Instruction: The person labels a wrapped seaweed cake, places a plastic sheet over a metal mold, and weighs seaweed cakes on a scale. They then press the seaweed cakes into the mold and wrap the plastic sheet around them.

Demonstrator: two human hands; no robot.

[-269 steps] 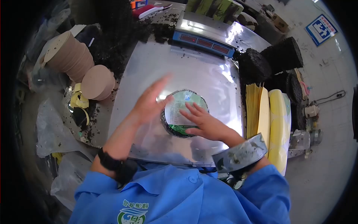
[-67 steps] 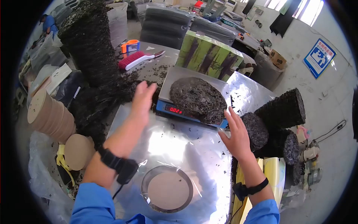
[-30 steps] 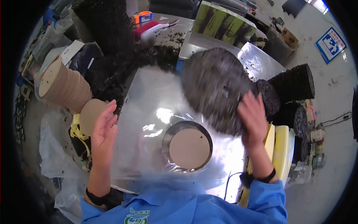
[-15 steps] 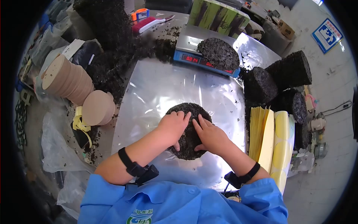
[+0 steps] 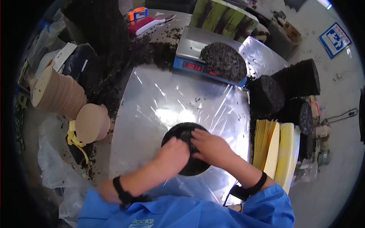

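A dark, round, flat cake of what looks like dried seaweed point(image 5: 194, 166) lies on the shiny metal work surface point(image 5: 146, 114) in front of me. My left hand point(image 5: 174, 155) is over its left side, slightly blurred, with the fingers curled in; whatever they may pinch is hidden. My right hand point(image 5: 211, 147) rests on its upper right part, fingers stretched out and thumb apart. Another dark round cake point(image 5: 224, 60) leans over the front of a blue digital scale point(image 5: 182, 65) with red digits.
Stacks of round tan discs point(image 5: 62, 93) stand at left, near loose dark crumbs point(image 5: 100, 74). Dark cylindrical stacks point(image 5: 266, 95) and yellow sheets point(image 5: 264, 142) line the right side. A red-bristled brush point(image 5: 141, 27) and a green patterned box point(image 5: 222, 19) are at the back.
My left hand has gone from spread on the cake to curled fingers. The right hand's fingers have shifted towards the far edge. The cake sits lower in view, and the scale's first display reads slightly less.
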